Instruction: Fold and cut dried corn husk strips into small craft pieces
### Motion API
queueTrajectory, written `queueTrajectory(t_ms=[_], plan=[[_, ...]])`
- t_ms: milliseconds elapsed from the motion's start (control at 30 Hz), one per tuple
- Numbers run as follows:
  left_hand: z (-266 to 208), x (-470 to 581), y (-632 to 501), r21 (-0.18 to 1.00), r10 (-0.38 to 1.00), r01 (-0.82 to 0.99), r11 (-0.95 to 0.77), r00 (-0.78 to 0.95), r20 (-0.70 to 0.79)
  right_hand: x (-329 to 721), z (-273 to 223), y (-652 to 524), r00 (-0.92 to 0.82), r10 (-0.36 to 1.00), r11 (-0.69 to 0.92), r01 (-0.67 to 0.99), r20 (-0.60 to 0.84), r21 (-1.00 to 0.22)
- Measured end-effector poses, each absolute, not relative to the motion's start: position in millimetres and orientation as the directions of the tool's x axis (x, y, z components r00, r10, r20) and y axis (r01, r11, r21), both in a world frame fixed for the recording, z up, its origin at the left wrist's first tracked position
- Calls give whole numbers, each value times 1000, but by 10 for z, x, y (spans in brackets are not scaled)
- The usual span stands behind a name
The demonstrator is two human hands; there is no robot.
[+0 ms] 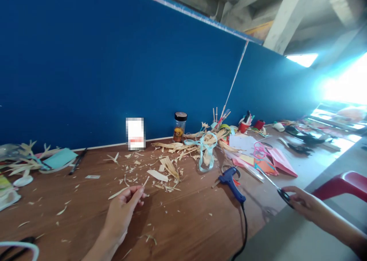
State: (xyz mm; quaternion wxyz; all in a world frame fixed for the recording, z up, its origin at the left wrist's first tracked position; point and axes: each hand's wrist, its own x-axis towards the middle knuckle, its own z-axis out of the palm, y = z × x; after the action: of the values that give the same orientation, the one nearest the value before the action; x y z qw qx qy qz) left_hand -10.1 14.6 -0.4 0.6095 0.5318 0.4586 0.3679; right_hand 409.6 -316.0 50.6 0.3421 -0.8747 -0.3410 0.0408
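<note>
Left fingers pinching sliver, right hand raised

Tilted tan strip, blk-hndl scissors

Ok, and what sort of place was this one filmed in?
Probably a craft workspace: a long table littered with straw-like scraps, with a blue glue gun and pink paper on it.
</note>
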Motion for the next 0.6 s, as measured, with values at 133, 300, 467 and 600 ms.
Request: queueTrajectory(t_ms=[133,300,467,600], plan=[[11,-94,144,985,935,34,170,310,-172,3625,654,-3049,755,635,-250,3,-161,-968],[11,-93,146,986,938,29,161,305,-162,2623,728,-2372,497,845,-154,-127,-197,-980],[-2,-117,155,985,945,23,172,280,-171,1989,563,-1694,283,941,-254,236,-184,-938],[-35,-122,187,986,949,26,167,267,-168,1916,412,-1422,372,925,-279,804,77,-525]])
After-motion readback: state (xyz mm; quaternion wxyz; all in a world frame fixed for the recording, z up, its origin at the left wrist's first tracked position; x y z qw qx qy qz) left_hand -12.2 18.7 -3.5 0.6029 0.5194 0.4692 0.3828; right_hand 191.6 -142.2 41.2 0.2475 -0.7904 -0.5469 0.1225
